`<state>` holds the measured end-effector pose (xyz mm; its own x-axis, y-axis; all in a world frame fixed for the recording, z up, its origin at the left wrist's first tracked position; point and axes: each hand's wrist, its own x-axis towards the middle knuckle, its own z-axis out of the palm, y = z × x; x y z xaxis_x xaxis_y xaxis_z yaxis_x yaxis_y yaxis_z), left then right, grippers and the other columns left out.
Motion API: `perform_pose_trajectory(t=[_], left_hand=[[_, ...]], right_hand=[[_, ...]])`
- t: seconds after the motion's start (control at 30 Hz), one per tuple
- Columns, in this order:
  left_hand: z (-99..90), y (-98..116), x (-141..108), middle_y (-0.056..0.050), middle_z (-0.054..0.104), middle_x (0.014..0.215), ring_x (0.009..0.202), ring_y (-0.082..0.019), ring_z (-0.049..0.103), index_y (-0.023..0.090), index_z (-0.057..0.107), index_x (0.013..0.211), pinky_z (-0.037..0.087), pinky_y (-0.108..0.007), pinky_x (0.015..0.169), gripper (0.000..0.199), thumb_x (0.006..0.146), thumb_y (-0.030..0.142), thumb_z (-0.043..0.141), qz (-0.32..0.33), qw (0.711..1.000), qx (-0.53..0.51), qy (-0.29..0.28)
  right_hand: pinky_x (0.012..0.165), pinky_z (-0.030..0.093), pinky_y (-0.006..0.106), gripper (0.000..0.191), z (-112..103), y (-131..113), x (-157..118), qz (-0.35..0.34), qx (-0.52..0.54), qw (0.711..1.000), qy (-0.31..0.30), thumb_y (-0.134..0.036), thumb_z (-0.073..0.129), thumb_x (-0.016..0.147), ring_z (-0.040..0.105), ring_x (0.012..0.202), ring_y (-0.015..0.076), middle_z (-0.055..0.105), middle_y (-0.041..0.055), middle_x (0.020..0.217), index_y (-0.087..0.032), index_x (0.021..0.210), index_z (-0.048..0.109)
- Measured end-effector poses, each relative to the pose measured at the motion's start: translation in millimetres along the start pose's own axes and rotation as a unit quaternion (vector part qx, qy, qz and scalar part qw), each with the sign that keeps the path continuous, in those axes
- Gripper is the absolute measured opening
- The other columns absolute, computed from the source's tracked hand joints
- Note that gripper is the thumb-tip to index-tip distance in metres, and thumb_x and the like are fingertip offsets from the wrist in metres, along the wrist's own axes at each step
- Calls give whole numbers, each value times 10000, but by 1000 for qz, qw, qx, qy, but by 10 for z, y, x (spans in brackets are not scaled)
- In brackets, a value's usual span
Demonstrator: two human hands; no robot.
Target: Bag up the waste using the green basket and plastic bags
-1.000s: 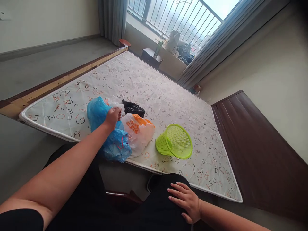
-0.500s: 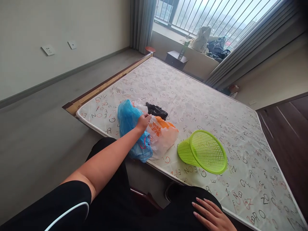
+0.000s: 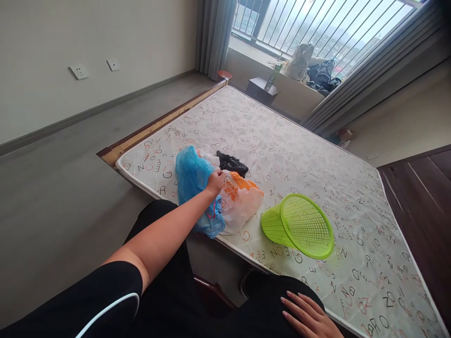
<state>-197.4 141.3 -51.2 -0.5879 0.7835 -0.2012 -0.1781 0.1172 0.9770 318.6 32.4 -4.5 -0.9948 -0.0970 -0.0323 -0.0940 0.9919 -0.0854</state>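
My left hand [image 3: 216, 182] is closed, its fingertips pinching the edge of the white plastic bag with orange print [image 3: 243, 206] on the mattress [image 3: 282, 164]. To the left of that hand, partly under my forearm, lies a crumpled blue plastic bag [image 3: 192, 171]. A black plastic bag [image 3: 231, 163] rests just beyond my fingers, with another whitish bag [image 3: 210, 157] partly hidden beside it. My right hand [image 3: 307, 313] lies flat on my thigh, fingers spread and holding nothing. The green mesh basket [image 3: 298, 225] is tilted on its side, its opening facing right.
A wooden bed frame [image 3: 162, 126] edges the mattress on the left. Beyond the far edge are a small dark nightstand [image 3: 262, 89] and a window sill with a white bag [image 3: 299, 62]. A dark wooden panel [image 3: 419, 188] stands at the right.
The view has shifted slightly, so the scene sits a little lower and further right. My left hand remains closed at the white bag; my right hand still rests on my thigh.
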Motion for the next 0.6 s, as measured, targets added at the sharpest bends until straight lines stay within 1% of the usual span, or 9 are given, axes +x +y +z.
perform_pose_trajectory(t=[0.13, 0.23, 0.4, 0.5, 0.6], left_hand=[[9, 24, -6, 42, 473, 593, 576, -123, 427, 209, 500, 658, 339, -265, 581, 230, 855, 284, 593, -1, 1000, 2, -5], [6, 52, -13, 42, 469, 602, 566, -118, 411, 211, 493, 660, 334, -264, 571, 235, 862, 292, 584, -2, 1000, -5, -8], [-9, 76, -33, 37, 478, 600, 564, -120, 421, 210, 501, 665, 338, -263, 568, 225, 859, 281, 588, -11, 1000, -11, -8], [-32, 91, -33, 33, 489, 598, 572, -123, 432, 207, 512, 669, 346, -261, 577, 232, 866, 293, 596, -13, 1000, -15, -7], [-59, 121, -34, 29, 505, 612, 576, -120, 442, 204, 516, 673, 355, -256, 581, 238, 874, 301, 597, -13, 1000, -24, -7]], right_hand=[[1233, 350, 403, 815, 16, -9, -29, 14, 8, 1000, -1, -706, 467, 949, 484, 1468, 328, 511, 96, 1574, -172, 1563, 506], [1223, 364, 394, 809, 1, -19, -24, 21, 13, 1000, -5, -706, 458, 954, 490, 1465, 321, 521, 93, 1568, -175, 1562, 509], [1254, 316, 410, 810, -17, -15, 26, 17, -25, 1000, -5, -720, 421, 960, 472, 1478, 317, 519, 88, 1572, -178, 1555, 519], [1240, 338, 397, 823, 5, -2, 40, 9, -38, 999, -5, -747, 396, 963, 476, 1475, 307, 526, 83, 1568, -183, 1548, 528], [1223, 362, 386, 832, 40, 11, 31, 8, -50, 999, 8, -776, 353, 973, 494, 1461, 295, 540, 72, 1558, -198, 1543, 534]])
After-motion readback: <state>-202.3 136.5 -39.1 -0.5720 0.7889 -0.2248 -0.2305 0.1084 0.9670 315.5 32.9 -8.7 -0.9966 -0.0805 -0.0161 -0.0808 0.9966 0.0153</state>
